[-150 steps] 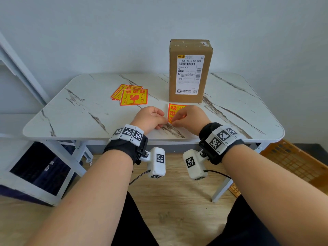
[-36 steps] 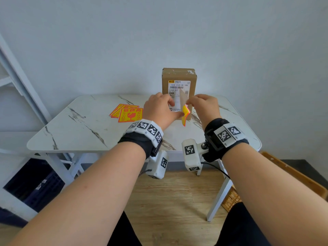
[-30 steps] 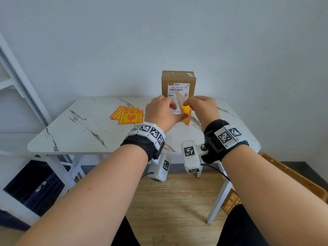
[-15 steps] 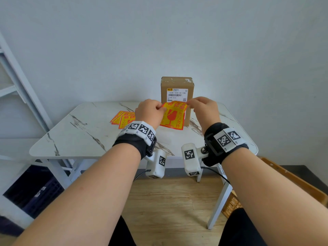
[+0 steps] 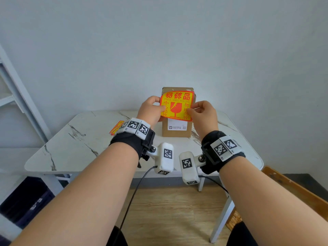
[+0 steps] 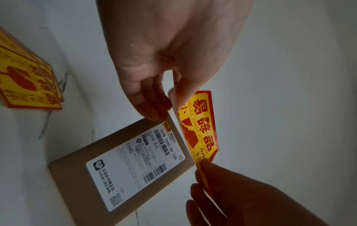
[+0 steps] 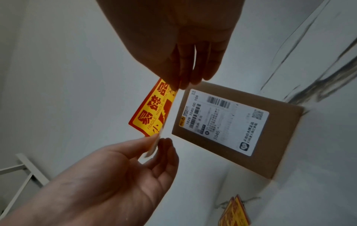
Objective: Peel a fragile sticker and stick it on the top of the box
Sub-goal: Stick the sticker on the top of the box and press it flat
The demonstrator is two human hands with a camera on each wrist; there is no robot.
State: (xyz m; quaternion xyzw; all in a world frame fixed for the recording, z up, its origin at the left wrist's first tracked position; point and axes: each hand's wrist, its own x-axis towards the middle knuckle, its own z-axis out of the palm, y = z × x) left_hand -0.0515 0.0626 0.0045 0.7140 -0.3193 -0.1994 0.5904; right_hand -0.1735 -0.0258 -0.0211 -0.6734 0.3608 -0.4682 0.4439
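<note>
Raised since a moment ago, the sticker (image 5: 176, 106) now faces the person upright before the box (image 5: 177, 129) on the surface (image 5: 85, 139), left hand (image 5: 152, 109) and right hand (image 5: 204, 113) pinching its side edges, reading "FRAGILE HANDLE WITH CARE".

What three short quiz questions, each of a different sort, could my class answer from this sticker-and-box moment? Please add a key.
1. True or false: the fragile sticker is already stuck on the box.
2. Which hands hold the sticker? A) only the left hand B) only the right hand C) both
3. Fill the gap: the spare stickers lie on the ____.

Key
1. False: it is held in the air in front of the box, apart from it.
2. C: each hand pinches one side edge.
3. table
</note>
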